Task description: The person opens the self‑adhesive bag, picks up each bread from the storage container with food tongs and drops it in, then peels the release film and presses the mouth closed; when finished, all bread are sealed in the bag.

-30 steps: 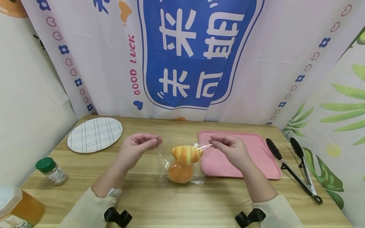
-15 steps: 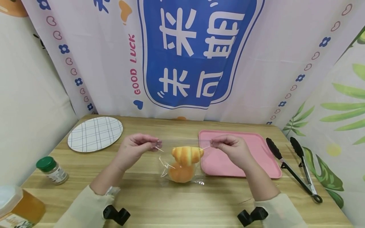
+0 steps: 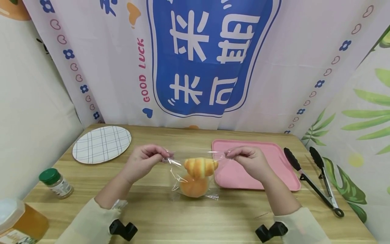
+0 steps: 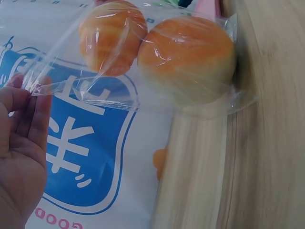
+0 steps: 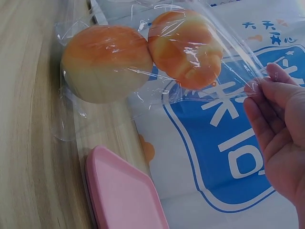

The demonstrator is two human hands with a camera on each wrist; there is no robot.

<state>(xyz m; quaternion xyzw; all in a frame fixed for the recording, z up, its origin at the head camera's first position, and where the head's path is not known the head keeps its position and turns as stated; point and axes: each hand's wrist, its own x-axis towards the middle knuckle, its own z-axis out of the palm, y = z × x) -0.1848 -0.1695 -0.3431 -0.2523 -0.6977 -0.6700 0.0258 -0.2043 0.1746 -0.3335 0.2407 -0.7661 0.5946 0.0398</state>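
Observation:
A clear plastic bag [image 3: 174,178] hangs upright between my hands over the middle of the table. Inside it, a croissant-shaped bread [image 3: 199,167] lies above a round bun [image 3: 194,187]. My left hand [image 3: 146,161] pinches the bag's upper left corner between thumb and fingers. At the upper right corner, my right hand [image 3: 249,162] pinches the film the same way. In the left wrist view the bag's edge [image 4: 40,88] is drawn taut at the fingertips. The right wrist view shows the croissant-shaped bread [image 5: 186,50] and the bun [image 5: 107,64] touching each other.
Behind my right hand lies a pink tray [image 3: 259,183]. Black-tipped tongs [image 3: 326,183] rest at the right edge. To the left are a checked oval plate [image 3: 102,144], a green-capped jar [image 3: 56,183] and a jar of amber liquid [image 3: 22,222]. A printed cloth [image 3: 195,67] hangs behind.
Both hands keep their places near the bag's corners. The left hand has come to grip the film, and the bag's top edge is now stretched between the hands.

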